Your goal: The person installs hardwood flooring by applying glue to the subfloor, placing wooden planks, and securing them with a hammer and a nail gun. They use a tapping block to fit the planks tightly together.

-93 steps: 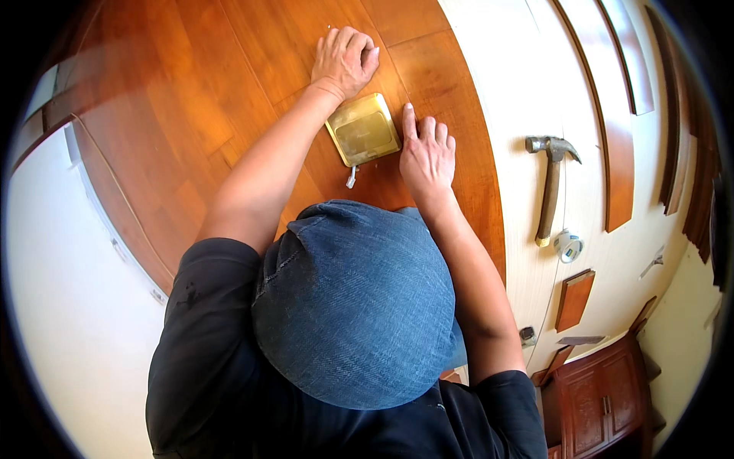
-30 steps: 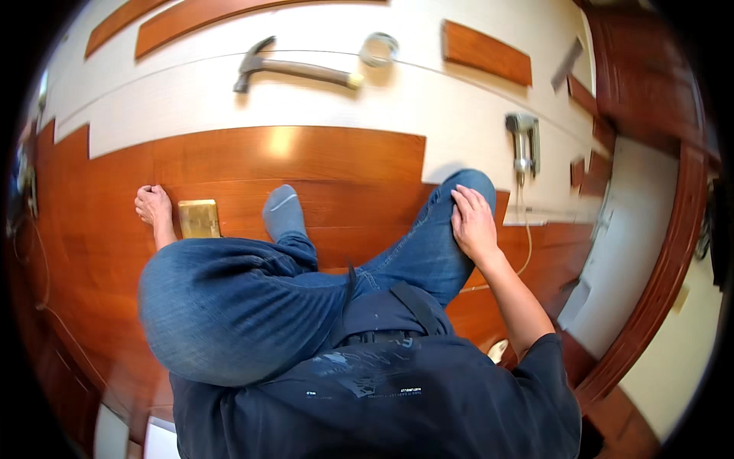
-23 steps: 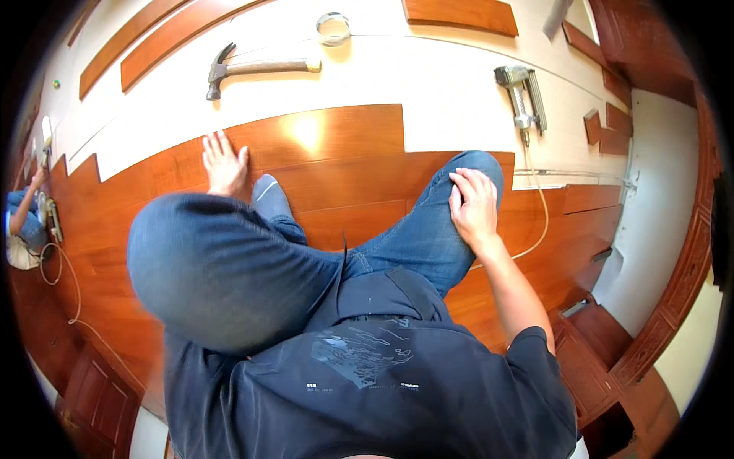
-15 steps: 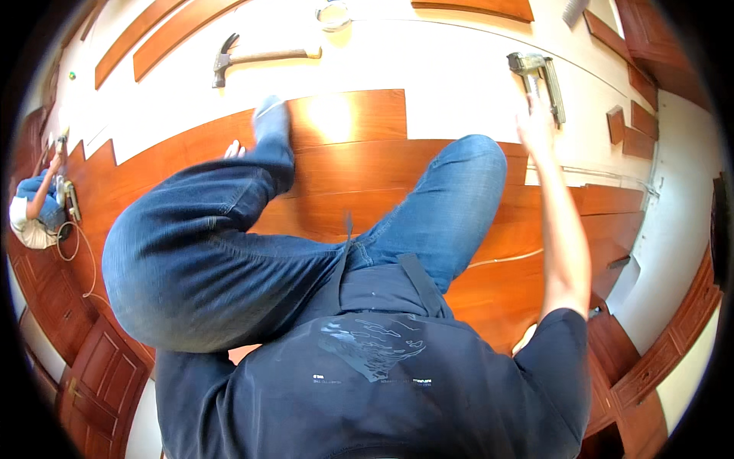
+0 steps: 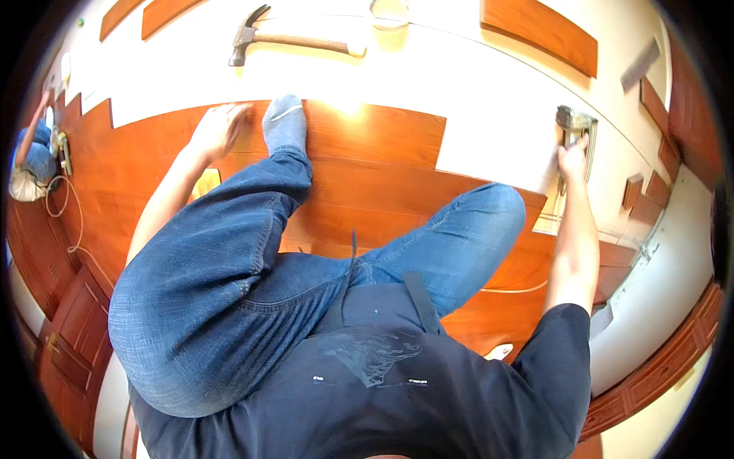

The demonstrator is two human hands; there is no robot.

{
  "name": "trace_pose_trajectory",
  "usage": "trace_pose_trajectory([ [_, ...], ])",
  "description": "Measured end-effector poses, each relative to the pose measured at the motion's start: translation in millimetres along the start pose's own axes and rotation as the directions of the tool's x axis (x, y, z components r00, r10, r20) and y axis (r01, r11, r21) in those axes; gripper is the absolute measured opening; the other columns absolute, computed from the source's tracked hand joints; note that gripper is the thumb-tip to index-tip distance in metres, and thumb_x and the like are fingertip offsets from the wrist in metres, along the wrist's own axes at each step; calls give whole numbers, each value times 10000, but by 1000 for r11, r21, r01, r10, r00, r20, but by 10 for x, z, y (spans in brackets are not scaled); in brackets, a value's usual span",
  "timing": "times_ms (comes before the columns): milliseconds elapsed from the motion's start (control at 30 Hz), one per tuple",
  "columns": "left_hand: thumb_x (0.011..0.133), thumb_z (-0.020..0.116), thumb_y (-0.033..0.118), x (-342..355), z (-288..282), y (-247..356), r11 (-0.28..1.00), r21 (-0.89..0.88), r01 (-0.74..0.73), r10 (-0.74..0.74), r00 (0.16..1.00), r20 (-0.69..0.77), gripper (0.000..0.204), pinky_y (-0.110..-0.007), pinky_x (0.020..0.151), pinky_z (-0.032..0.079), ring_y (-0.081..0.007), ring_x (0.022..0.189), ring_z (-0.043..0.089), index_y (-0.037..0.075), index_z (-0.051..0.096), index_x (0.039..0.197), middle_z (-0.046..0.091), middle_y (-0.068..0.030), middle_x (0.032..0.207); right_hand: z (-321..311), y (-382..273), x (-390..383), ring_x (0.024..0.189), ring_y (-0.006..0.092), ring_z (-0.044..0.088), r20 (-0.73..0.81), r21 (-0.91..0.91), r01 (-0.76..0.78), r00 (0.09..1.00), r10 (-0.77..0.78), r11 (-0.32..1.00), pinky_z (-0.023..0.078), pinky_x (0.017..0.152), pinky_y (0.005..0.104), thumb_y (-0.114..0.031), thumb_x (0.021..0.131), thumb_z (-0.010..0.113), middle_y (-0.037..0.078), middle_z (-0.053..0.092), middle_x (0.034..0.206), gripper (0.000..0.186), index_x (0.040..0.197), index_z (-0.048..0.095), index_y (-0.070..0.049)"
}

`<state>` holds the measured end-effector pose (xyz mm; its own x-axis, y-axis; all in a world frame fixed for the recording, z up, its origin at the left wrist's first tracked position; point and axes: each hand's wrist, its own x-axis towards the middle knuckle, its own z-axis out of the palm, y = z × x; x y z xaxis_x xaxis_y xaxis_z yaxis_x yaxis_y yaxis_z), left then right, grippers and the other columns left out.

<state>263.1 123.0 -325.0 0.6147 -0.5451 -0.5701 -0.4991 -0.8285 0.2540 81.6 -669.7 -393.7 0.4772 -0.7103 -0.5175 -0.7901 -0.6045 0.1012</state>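
My right hand (image 5: 572,159) is wrapped around the handle of a nail gun (image 5: 576,119), which lies on the pale underlay at the right, beyond my bent knee. My left hand (image 5: 217,131) rests on the reddish-brown floorboards (image 5: 367,131) beside my socked foot (image 5: 286,122). Its fingers point toward the foot and hold nothing that I can see. A claw hammer (image 5: 302,42) with a wooden handle lies on the underlay beyond the foot.
Loose planks (image 5: 539,34) lie at the far side, with short offcuts (image 5: 646,191) by the right wall. A roll of tape (image 5: 390,11) sits beyond the hammer. At far left another person (image 5: 37,161) sits near a hose (image 5: 80,218).
My right hand has closed around the nail gun's handle. My left hand has come into fuller view on the boards beside my foot. The whole view has shifted.
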Motion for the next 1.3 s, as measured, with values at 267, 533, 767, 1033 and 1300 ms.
trace_pose_trajectory([
  [267,1023,570,107,920,175,98,945,-303,-126,-13,908,-418,194,-424,866,549,-381,994,676,96,670,1190,691,-158,1069,-907,-597,-861,780,161,643,303,585,70,905,-299,808,583,718,340,-180,927,646,109,639,919,559,1416,471,26],
  [533,874,680,119,1146,362,151,948,-275,-158,-14,845,-535,140,-374,777,486,-234,836,606,149,718,1005,652,-17,859,-801,-2733,-2418,766,173,680,684,722,-595,536,-494,354,604,703,350,-100,858,731,77,666,926,442,1253,558,-5],
  [767,811,722,85,1190,343,101,936,-285,-206,21,842,-539,238,-350,684,443,-202,756,576,144,738,1042,622,4,795,-380,-3466,-2669,746,186,692,696,715,-589,557,-453,376,625,721,359,11,869,595,172,564,1449,672,1506,382,25],
  [1033,797,748,96,1185,291,88,938,-300,-173,5,873,-488,261,-350,664,410,-198,745,563,153,736,1052,601,12,798,-475,-3724,-2456,718,155,678,840,542,-665,429,-331,514,626,699,342,23,894,575,129,544,1484,616,1488,415,11],
  [1300,801,727,69,1207,313,101,947,-275,-167,13,874,-486,298,-361,679,417,-215,755,567,142,727,1090,583,-11,806,-480,-3567,-2381,695,134,658,881,472,-684,391,-266,556,619,693,330,34,913,591,87,679,1103,532,1435,492,-6],
])
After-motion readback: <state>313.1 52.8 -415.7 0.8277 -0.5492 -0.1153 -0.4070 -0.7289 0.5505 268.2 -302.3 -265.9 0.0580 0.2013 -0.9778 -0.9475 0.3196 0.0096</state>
